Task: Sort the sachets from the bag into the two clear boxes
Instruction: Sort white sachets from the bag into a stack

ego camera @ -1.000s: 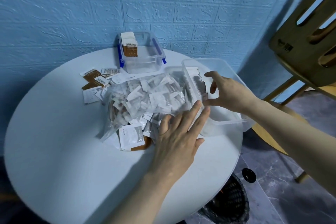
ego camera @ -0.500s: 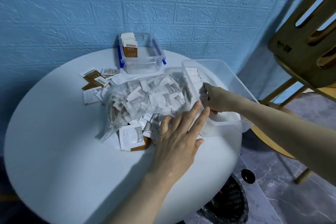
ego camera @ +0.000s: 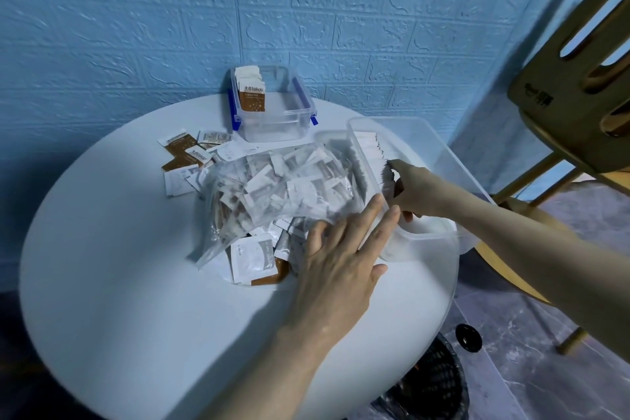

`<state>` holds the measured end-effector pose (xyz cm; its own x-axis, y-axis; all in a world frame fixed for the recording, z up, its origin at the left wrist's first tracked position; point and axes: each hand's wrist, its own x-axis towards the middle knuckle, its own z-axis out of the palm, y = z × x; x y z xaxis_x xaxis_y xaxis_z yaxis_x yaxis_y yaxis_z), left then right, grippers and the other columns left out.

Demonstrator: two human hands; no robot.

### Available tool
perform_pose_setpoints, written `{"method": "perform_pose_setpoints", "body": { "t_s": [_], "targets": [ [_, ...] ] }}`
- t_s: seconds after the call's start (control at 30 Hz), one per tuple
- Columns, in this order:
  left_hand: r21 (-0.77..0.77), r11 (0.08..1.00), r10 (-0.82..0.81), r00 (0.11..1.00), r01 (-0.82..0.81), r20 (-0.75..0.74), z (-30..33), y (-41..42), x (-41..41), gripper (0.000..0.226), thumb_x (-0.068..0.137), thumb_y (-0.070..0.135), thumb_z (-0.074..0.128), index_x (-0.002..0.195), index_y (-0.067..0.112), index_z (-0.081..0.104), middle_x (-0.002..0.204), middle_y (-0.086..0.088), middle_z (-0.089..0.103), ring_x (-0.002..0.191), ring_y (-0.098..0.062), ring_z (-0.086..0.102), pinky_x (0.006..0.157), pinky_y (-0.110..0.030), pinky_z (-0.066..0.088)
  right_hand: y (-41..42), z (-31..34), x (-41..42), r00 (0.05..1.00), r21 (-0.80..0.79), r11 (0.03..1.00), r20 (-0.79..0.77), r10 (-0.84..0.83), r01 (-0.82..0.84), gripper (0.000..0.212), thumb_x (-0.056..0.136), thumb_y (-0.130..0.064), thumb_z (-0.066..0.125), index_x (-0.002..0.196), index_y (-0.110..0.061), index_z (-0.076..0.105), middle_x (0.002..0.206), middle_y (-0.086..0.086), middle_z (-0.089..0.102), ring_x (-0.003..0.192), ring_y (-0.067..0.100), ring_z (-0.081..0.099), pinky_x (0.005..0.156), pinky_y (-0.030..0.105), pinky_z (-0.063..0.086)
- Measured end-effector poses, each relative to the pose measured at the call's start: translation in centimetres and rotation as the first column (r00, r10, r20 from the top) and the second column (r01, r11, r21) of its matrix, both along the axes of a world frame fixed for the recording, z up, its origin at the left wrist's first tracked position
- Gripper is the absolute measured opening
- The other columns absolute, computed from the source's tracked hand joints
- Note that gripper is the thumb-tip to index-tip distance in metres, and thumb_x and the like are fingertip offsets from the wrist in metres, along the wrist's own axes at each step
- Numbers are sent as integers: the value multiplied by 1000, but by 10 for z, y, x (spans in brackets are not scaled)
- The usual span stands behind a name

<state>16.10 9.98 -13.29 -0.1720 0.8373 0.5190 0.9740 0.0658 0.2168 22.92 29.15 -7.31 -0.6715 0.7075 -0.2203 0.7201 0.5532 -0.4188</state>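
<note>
A clear plastic bag (ego camera: 283,187) full of white and brown sachets lies in the middle of the round white table (ego camera: 136,283). My left hand (ego camera: 341,259) rests flat and open on loose sachets at the bag's near end. A large clear box (ego camera: 443,153) stands at the right with a row of white sachets (ego camera: 370,150) upright along its left wall. My right hand (ego camera: 412,191) is inside this box, fingers curled around the near end of that row. A small clear box (ego camera: 272,128) with blue clips stands at the back and holds upright brown sachets (ego camera: 252,95).
Loose brown and white sachets (ego camera: 184,153) lie left of the bag, and a white one (ego camera: 252,257) lies at its front. A wooden chair (ego camera: 579,95) stands at the right. A black mesh bin (ego camera: 433,385) sits on the floor under the table's edge.
My right hand dropped from above the large box down into it and closed against the row of white sachets. My left hand stayed flat on the sachets.
</note>
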Motion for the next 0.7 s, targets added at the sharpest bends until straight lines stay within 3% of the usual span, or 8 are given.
{"method": "perform_pose_setpoints", "body": {
  "t_s": [0.13, 0.2, 0.27, 0.3, 0.4, 0.5, 0.6, 0.7],
  "targets": [
    [-25, 1000, -2, 1000, 2, -2, 2, -3, 1, 79, 82, 37, 70, 150, 25, 31, 157, 6, 30, 127, -13, 45, 97, -39, 28, 0, 0, 0, 999, -1, 1000, 32, -17, 17, 25, 76, -13, 58, 96, -13, 44, 59, 4, 64, 46, 21, 53, 51, 30, 45],
    [-33, 999, -15, 1000, 14, -20, 6, -8, 2, 79, 84, 37, 68, 151, 25, 28, 158, 5, 27, 133, -16, 42, 102, -42, 28, -2, 6, 2, 998, -18, 1000, 55, -22, 23, 44, 75, -15, 63, 114, -15, 44, 67, 4, 68, 45, 16, 56, 48, 26, 44],
    [-24, 999, -37, 999, 36, -37, 12, -20, 3, 75, 88, 37, 64, 151, 24, 26, 158, 4, 28, 137, -17, 38, 106, -43, 27, -5, 18, 6, 996, -2, 999, 85, -38, 38, 74, 78, -23, 71, 141, -19, 33, 75, 3, 69, 46, 9, 58, 50, 24, 43],
    [-13, 999, -48, 998, 47, -44, 14, -29, 3, 70, 89, 36, 61, 150, 23, 29, 156, 3, 31, 136, -17, 39, 106, -42, 27, -7, 24, 10, 995, 33, 998, 85, -56, 53, 80, 79, -31, 73, 145, -20, 30, 77, 1, 68, 51, 10, 59, 53, 25, 43],
    [37, 998, -41, 998, 43, -55, 12, -62, -5, 46, 93, 34, 53, 136, 21, 50, 143, 2, 49, 129, -18, 47, 102, -41, 32, -21, 42, 25, 997, 258, 963, -5, -78, 76, 66, 80, -50, 69, 137, -28, 44, 82, -11, 64, 70, 13, 60, 68, 32, 46],
    [86, 996, 43, 997, -37, -69, 1, -94, -23, 29, 91, 31, 54, 115, 20, 67, 125, 2, 63, 118, -19, 57, 96, -43, 38, -59, 47, 40, 973, 403, 912, -231, 23, 74, 41, 83, -46, 64, 121, -30, 59, 78, -17, 59, 71, 13, 56, 68, 35, 46],
    [90, 987, 144, 986, -137, -81, -7, -116, -40, 25, 90, 28, 56, 107, 19, 72, 116, 4, 67, 111, -18, 62, 91, -43, 40, -112, 42, 45, 875, 373, 927, -455, 167, 18, 25, 82, -37, 64, 104, -27, 68, 78, -12, 59, 64, 11, 54, 61, 31, 43],
    [82, 976, 210, 974, -204, -82, -13, -127, -50, 23, 88, 26, 59, 104, 18, 73, 112, 4, 68, 109, -19, 64, 90, -44, 40, -150, 16, 36, 825, 278, 959, -526, 205, -61, 14, 83, -35, 67, 96, -31, 70, 78, -13, 59, 65, 13, 54, 58, 28, 44]
  ]
}}
